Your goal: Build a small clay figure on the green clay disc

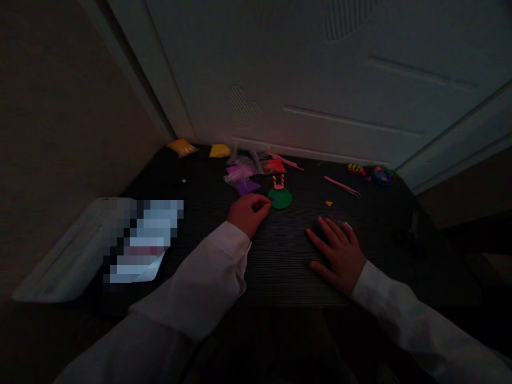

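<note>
My left hand (pixel 248 213) is closed in a pinch, its fingertips at the left edge of a green clay disc (pixel 281 198). A tiny dark purple bit shows at those fingertips; whether they grip it is hard to tell. On the disc's far side stand two twisted orange-yellow clay pieces with a pink clay piece (pixel 279 186) at their base. Fingers spread, my right hand (pixel 336 255) rests on the dark table, holding nothing. Just beyond its fingertips lies a clear round piece (pixel 340 217) with small white bits. A small orange clay piece (pixel 328 203) lies farther back.
Bags of purple clay (pixel 240 173), red clay (pixel 275 166), yellow clay (pixel 220 151) and orange clay (pixel 182 148) lie along the back. Pink tweezers (pixel 342 186) and colourful clay figures (pixel 383 175) are at right, near dim scissors (pixel 412 232). A lit, blurred screen (pixel 146 242) stands left.
</note>
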The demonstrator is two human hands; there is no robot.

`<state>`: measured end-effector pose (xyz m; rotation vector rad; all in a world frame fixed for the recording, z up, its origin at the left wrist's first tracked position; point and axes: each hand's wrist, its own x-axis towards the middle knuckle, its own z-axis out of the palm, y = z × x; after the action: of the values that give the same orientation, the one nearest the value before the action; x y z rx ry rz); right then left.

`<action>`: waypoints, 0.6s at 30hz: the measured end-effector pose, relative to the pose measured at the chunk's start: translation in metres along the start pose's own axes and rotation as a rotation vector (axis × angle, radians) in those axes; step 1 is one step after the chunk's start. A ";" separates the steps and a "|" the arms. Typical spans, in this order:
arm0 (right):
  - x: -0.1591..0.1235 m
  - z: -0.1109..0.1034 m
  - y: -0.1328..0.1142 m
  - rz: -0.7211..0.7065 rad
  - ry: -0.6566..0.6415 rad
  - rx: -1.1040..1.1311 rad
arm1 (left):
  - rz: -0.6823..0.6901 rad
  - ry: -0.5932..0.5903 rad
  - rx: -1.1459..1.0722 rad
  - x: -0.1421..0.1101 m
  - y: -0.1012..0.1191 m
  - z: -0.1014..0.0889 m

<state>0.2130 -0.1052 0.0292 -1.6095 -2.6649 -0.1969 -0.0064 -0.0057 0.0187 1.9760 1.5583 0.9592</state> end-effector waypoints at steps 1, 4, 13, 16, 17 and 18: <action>0.000 0.000 0.000 0.028 0.013 -0.007 | 0.001 -0.003 0.000 0.000 0.000 0.000; 0.000 -0.003 -0.004 -0.007 -0.003 0.015 | 0.003 -0.014 0.006 0.000 0.000 0.000; 0.002 0.003 0.001 0.055 0.000 -0.002 | 0.009 -0.021 0.011 0.000 -0.001 0.000; 0.001 0.002 -0.003 -0.035 -0.027 0.025 | 0.016 -0.011 0.006 0.000 -0.001 0.000; 0.001 0.001 -0.004 -0.050 -0.034 0.032 | 0.017 -0.007 0.003 0.000 -0.001 0.000; 0.001 0.001 -0.004 -0.044 -0.034 0.032 | 0.017 -0.004 0.000 0.000 -0.001 0.001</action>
<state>0.2088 -0.1062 0.0281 -1.5606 -2.7154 -0.1291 -0.0066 -0.0055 0.0178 1.9925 1.5416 0.9611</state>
